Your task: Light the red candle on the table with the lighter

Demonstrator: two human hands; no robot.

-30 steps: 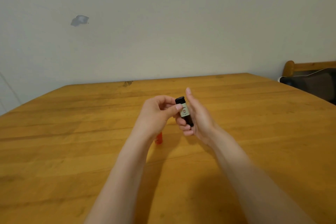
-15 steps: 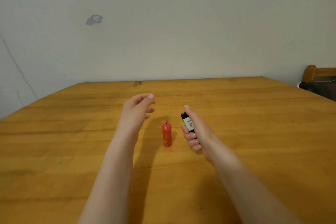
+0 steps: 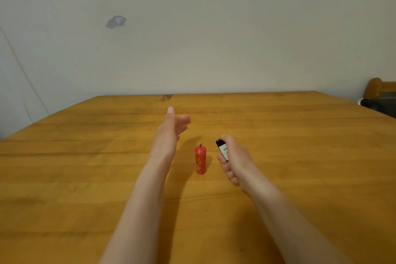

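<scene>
Beside red candle [image 3: 200, 159], lighter [image 3: 222, 149] — base hidden in right hand [image 3: 233, 157]

It looked like a home: a worn wooden tabletop [image 3: 300, 135] stood against a plain off-white wall [image 3: 214, 28], with a wooden chair [image 3: 374, 88] just beyond the tabletop's right edge.

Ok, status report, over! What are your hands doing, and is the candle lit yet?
Left hand open, empty. Right hand shut on black-topped white lighter. Short red cylinder candle upright on wooden table, wick unlit. Nothing in the way.
</scene>
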